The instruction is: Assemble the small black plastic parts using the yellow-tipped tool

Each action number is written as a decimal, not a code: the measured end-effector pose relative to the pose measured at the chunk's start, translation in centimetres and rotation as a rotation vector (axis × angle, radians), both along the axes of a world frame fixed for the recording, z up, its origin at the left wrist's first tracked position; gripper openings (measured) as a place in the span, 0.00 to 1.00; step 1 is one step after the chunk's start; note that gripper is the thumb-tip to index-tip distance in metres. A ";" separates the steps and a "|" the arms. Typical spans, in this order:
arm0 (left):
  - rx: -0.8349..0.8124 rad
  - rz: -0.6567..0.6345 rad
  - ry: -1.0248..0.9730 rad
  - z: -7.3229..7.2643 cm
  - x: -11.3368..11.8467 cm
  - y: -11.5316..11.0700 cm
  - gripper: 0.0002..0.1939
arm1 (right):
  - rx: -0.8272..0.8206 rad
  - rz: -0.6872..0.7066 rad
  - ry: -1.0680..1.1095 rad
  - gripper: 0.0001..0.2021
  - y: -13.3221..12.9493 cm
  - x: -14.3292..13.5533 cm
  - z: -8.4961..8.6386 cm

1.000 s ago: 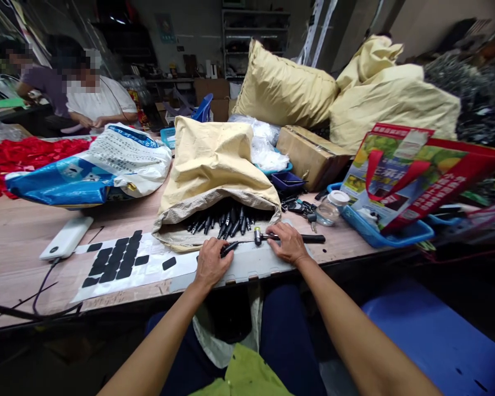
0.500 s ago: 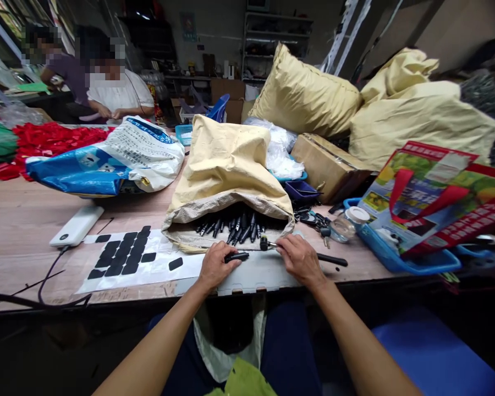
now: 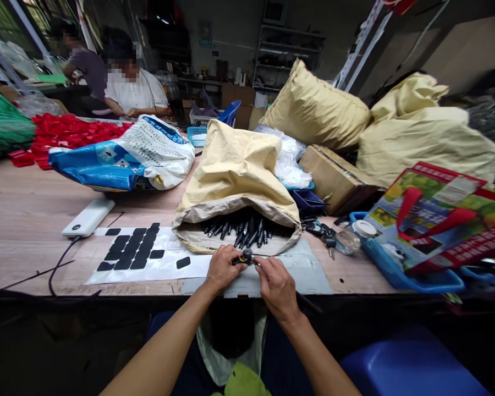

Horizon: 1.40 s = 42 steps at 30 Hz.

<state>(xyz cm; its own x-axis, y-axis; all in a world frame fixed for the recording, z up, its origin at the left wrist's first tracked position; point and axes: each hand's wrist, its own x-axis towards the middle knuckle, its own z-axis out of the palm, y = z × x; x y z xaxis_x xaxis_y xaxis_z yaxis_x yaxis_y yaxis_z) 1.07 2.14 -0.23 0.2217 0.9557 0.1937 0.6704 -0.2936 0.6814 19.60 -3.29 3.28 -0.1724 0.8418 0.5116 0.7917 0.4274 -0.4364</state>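
Observation:
My left hand (image 3: 224, 269) pinches a small dark piece, mostly hidden by the fingers, over the grey board (image 3: 313, 273). Close beside it, my right hand (image 3: 277, 283) grips a long black-handled tool (image 3: 309, 302); its thin metal shaft and dark round head (image 3: 246, 254) meet the piece at the left fingertips. Just behind both hands lies an open cream cloth sack (image 3: 235, 165) with several black pen-like parts (image 3: 247, 230) in its mouth. To the left, a white sheet (image 3: 165, 269) carries rounded black pads (image 3: 134, 247).
A white power bank (image 3: 88, 218) with a cable lies left, near a blue and white bag (image 3: 119, 159). Keys (image 3: 330, 242), a jar (image 3: 348, 240) and a blue tray (image 3: 412, 279) stand right. Two people (image 3: 134, 91) sit at the back left.
My right hand has moved left toward my left hand, bringing the tool's head to the left fingertips. The black handle now points down past the table edge. The view has shifted slightly.

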 end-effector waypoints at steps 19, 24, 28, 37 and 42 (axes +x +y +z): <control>-0.017 -0.068 0.014 0.2 -0.4 -0.2 0.08 | 0.077 -0.052 -0.161 0.12 4.4 8.8 -1.3; -0.018 -0.100 0.040 0.1 -0.5 -0.1 0.15 | 0.021 0.016 -0.242 0.10 6.3 11.3 -3.1; -0.003 -0.081 0.069 0.1 -0.4 -0.3 0.19 | -0.015 -0.011 -0.241 0.09 6.1 11.1 -3.5; -0.006 -0.102 0.063 0.4 -0.5 -0.3 0.20 | -0.075 -0.051 -0.244 0.08 6.2 10.8 -3.3; -0.085 -0.210 -0.096 2.7 0.0 -4.7 0.15 | -0.094 -0.060 -0.240 0.07 6.0 10.6 -3.0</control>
<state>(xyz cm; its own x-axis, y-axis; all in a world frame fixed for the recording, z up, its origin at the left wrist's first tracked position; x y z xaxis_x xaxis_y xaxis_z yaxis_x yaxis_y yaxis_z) 1.09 -2.59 2.43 0.4015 0.9044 0.1443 0.5320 -0.3586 0.7671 30.18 2.73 0.26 -0.2277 0.8962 0.3807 0.9000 0.3429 -0.2689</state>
